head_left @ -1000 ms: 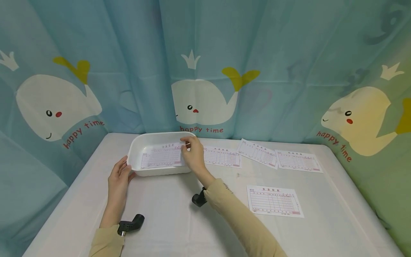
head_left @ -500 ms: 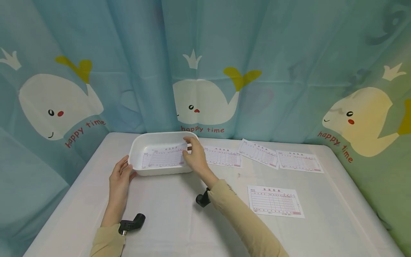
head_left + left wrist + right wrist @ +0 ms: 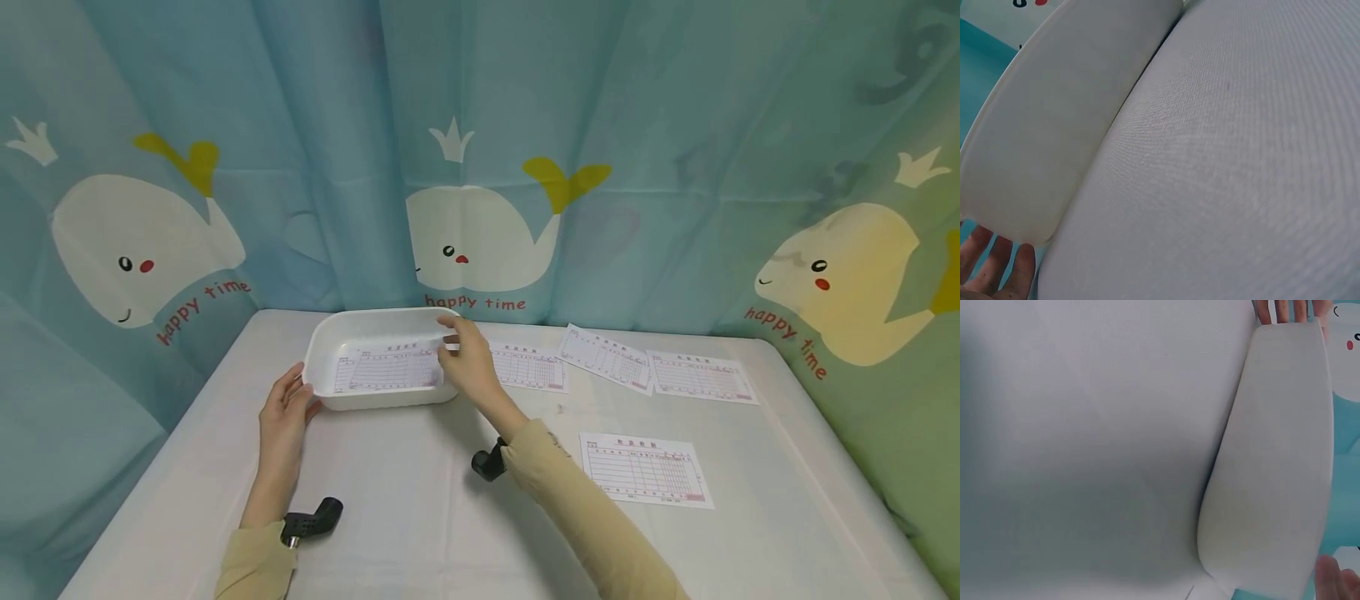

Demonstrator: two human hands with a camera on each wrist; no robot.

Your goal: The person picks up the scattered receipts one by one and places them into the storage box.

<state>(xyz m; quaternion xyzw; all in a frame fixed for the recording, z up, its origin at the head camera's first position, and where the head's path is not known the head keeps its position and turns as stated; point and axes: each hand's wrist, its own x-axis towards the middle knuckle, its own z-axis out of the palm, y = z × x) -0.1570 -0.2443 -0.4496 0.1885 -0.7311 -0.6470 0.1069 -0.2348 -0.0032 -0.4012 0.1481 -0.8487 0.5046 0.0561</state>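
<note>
A white plastic tray [image 3: 382,402] stands near the back of the table, and printed receipt slips [image 3: 393,371] lie inside it, overlapping. At its left end, my left hand [image 3: 285,408] grips the corner; the left wrist view shows fingertips [image 3: 1022,256] right against the tray wall [image 3: 1072,119]. Over the tray's right end is my right hand [image 3: 474,367], fingers loosely bent and spread with nothing between them. In the right wrist view, part of that hand [image 3: 1334,581] shows past the rim, at the lower right.
Right of the tray, a receipt slip [image 3: 531,368] is partly covered by my right hand. A tilted slip [image 3: 607,360] and another slip [image 3: 703,377] lie farther right. Nearer the front is a separate slip [image 3: 647,469]. A whale-print curtain [image 3: 645,250] hangs behind the white table [image 3: 390,517].
My right hand has let go of the receipt slip, which now lies lower in the tray, and has drawn back slightly to the right. The left hand stays at the tray's left end.
</note>
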